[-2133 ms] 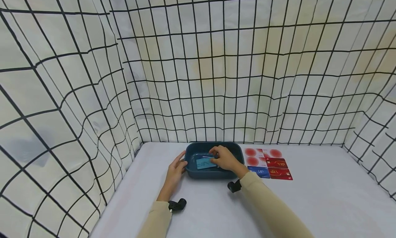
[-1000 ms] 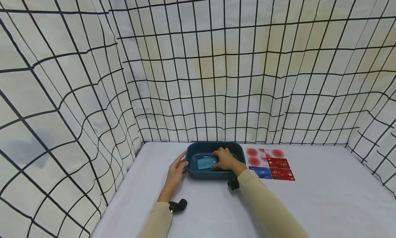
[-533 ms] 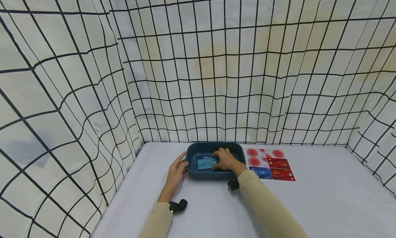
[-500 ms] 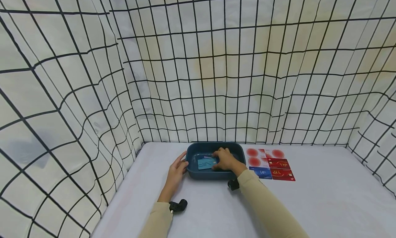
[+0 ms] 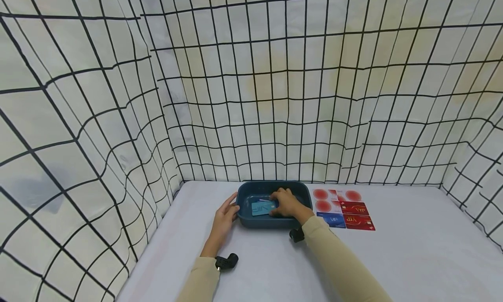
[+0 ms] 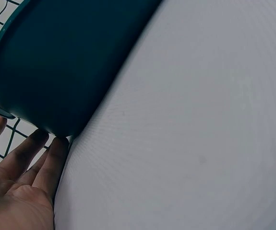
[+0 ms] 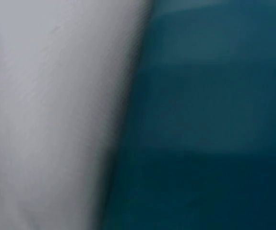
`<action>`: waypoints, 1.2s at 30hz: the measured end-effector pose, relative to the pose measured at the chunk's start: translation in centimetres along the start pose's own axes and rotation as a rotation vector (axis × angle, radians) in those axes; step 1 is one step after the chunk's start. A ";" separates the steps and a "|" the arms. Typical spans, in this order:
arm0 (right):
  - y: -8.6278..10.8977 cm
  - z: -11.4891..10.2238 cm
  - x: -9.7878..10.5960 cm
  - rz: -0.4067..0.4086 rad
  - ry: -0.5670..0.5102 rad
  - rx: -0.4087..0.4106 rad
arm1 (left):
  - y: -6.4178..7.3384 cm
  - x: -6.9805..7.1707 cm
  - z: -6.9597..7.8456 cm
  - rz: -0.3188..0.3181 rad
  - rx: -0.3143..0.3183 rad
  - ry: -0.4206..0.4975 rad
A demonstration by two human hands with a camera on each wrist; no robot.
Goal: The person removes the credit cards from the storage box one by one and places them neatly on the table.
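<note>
Left hand (image 5: 223,218) touched tub (image 5: 267,224), straight-fingered. Right hand (image 5: 288,204) sat at card (image 5: 261,208) inside; grip unclear. Pickup appeared underway; next move required sure pinch.

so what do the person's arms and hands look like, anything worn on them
The left sleeve and right sleeve are long, plain and pale beige. Small black wrist cameras sit just by the cuffs. The left hand and right hand wear no gloves.

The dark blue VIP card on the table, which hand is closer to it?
Right. The right hand reaches into the bin, just left of the dark blue VIP card; the left hand is farther away, at the bin's left side.
</note>
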State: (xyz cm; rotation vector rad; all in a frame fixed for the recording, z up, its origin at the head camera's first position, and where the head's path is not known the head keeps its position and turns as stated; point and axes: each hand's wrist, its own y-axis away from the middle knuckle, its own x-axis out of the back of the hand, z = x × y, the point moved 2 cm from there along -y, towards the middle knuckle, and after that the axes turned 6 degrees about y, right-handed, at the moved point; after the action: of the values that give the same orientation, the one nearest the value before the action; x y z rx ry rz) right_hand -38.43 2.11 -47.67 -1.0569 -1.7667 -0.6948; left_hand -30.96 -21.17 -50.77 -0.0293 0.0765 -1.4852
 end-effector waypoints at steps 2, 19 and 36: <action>-0.1 0.1 0.0 0.001 0.003 0.004 | 0.0 0.0 0.0 0.001 -0.004 -0.008; -0.1 0.1 0.0 0.030 -0.031 0.009 | 0.0 -0.1 0.0 0.009 0.005 -0.001; -0.1 0.0 0.2 0.039 -0.121 -0.041 | 0.2 -0.1 0.2 -0.012 -0.013 -0.002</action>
State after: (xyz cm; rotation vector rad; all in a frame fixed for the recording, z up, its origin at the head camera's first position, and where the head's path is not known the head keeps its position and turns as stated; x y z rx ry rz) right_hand -38.55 2.12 -47.52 -1.1793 -1.8362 -0.6579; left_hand -30.74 -21.02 -50.56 -0.0423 0.0847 -1.4962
